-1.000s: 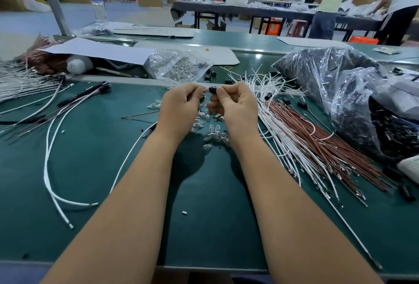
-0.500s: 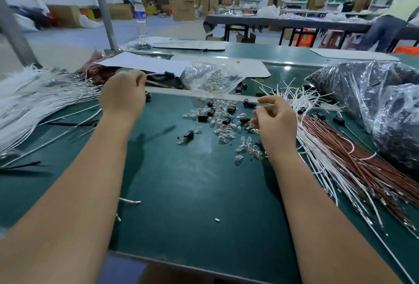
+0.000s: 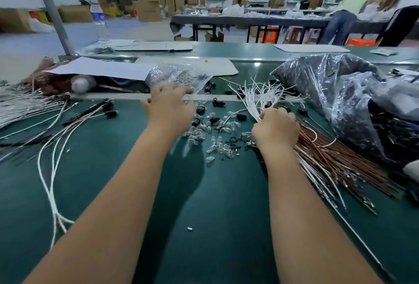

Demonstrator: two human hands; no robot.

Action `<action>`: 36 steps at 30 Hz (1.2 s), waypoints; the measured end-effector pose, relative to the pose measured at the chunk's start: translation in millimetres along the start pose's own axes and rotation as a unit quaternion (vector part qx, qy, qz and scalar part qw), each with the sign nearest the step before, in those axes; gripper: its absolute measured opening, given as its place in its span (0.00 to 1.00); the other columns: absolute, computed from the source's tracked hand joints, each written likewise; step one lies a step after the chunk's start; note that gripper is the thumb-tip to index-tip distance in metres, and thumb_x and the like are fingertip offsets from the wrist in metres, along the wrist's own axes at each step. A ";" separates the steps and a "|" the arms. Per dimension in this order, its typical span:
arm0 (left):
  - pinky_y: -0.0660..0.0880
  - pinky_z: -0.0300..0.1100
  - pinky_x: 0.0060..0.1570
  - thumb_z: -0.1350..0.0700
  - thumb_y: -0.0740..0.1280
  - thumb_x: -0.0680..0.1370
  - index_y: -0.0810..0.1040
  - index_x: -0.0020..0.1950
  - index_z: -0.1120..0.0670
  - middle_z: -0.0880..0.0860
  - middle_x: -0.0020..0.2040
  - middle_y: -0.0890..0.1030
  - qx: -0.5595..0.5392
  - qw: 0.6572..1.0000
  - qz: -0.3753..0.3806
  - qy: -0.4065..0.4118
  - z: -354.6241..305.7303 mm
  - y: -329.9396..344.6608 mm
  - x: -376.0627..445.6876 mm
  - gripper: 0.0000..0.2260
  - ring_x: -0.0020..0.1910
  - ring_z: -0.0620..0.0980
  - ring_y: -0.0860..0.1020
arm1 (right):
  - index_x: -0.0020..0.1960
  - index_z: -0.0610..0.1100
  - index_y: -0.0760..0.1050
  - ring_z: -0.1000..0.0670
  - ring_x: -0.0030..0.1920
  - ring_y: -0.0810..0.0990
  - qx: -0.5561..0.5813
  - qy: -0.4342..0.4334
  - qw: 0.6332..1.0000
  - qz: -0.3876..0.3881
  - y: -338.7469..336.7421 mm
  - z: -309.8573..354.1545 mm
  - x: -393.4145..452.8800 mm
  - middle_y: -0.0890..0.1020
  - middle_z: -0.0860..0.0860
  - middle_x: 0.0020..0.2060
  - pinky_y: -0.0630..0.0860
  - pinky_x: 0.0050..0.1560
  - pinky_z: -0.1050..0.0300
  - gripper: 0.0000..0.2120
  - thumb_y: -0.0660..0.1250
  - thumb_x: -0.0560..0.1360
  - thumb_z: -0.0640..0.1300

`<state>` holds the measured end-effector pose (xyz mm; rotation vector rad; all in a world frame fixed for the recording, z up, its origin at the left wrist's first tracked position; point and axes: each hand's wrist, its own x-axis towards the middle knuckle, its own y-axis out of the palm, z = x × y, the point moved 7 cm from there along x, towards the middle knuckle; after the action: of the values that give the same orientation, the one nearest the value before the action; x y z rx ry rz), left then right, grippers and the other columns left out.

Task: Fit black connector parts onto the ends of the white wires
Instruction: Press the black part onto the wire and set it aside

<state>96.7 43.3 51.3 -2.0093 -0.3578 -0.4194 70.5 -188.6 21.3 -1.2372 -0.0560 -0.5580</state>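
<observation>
Small black connector parts (image 3: 218, 103) lie loose on the green table (image 3: 226, 204) among clear glass bulbs (image 3: 217, 145). My left hand (image 3: 169, 108) reaches over them with its fingers stretched forward and holds nothing; it is motion-blurred. A fanned bundle of white wires (image 3: 260, 95) lies to the right. My right hand (image 3: 275, 129) has its fingers curled around the wires at the bundle's near side. At the left lie white wires with black connectors fitted (image 3: 110, 113).
Brown wires (image 3: 340, 159) lie beside the white bundle. A large crumpled plastic bag of black parts (image 3: 328, 93) fills the right side. A small clear bag of bulbs (image 3: 179, 76) and white paper (image 3: 102, 68) sit behind my left hand. More white wires (image 3: 20, 106) are piled far left.
My left hand has swung from the far left back to the middle, over the loose connectors. My right hand has moved right and closed on the white wire bundle.
</observation>
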 end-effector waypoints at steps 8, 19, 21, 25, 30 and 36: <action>0.54 0.45 0.56 0.59 0.61 0.77 0.80 0.58 0.47 0.46 0.59 0.78 -0.083 0.993 -0.035 0.073 -48.6 47.3 -32.7 0.14 0.63 0.50 0.68 | 0.50 0.41 0.75 0.48 0.44 0.67 0.073 0.029 0.991 -0.106 -14.5 -5.0 2.4 0.79 0.46 0.47 0.66 0.45 0.54 0.06 0.61 0.75 0.37; 0.51 0.54 0.73 0.55 0.60 0.80 0.63 0.74 0.45 0.48 0.75 0.63 -0.094 0.985 -0.060 0.131 -40.0 27.6 -28.9 0.22 0.75 0.50 0.57 | 0.46 0.41 0.81 0.48 0.47 0.75 0.176 -0.209 0.938 -0.213 -33.9 50.1 -21.3 0.80 0.48 0.43 0.69 0.50 0.57 0.04 0.68 0.75 0.40; 0.47 0.52 0.69 0.54 0.60 0.81 0.70 0.70 0.42 0.46 0.73 0.67 -0.062 0.988 -0.063 0.130 -40.7 28.6 -29.5 0.17 0.74 0.49 0.57 | 0.46 0.41 0.81 0.47 0.46 0.76 0.185 -0.218 0.932 -0.223 -35.7 51.1 -22.9 0.80 0.48 0.42 0.70 0.49 0.56 0.04 0.68 0.75 0.39; 0.63 0.50 0.62 0.56 0.61 0.80 0.77 0.61 0.48 0.47 0.57 0.80 -0.107 0.984 -0.062 0.132 -38.4 20.5 -29.3 0.11 0.57 0.49 0.73 | 0.47 0.40 0.78 0.48 0.39 0.74 0.216 -0.202 0.927 -0.231 -39.7 45.2 -22.6 0.79 0.47 0.39 0.72 0.36 0.57 0.05 0.65 0.76 0.34; 0.72 0.46 0.34 0.57 0.61 0.82 0.80 0.50 0.60 0.52 0.35 0.78 -0.158 0.979 -0.057 0.119 -20.9 14.1 -25.8 0.10 0.34 0.52 0.73 | 0.46 0.40 0.77 0.49 0.39 0.73 0.216 -0.135 0.926 -0.279 -46.8 31.3 -20.5 0.78 0.48 0.39 0.70 0.37 0.58 0.05 0.62 0.77 0.34; 0.67 0.39 0.34 0.52 0.63 0.81 0.82 0.51 0.52 0.41 0.33 0.76 -0.217 0.967 -0.033 0.127 -20.9 15.3 -27.2 0.09 0.32 0.40 0.71 | 0.63 0.48 0.77 0.50 0.64 0.72 0.125 -0.170 0.956 -0.204 -34.0 43.1 -20.7 0.79 0.53 0.60 0.56 0.63 0.55 0.20 0.64 0.74 0.35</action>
<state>75.9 15.8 36.3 -2.3338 -0.1812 -0.8469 48.9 -149.2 59.0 -1.0646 -0.6654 -0.6642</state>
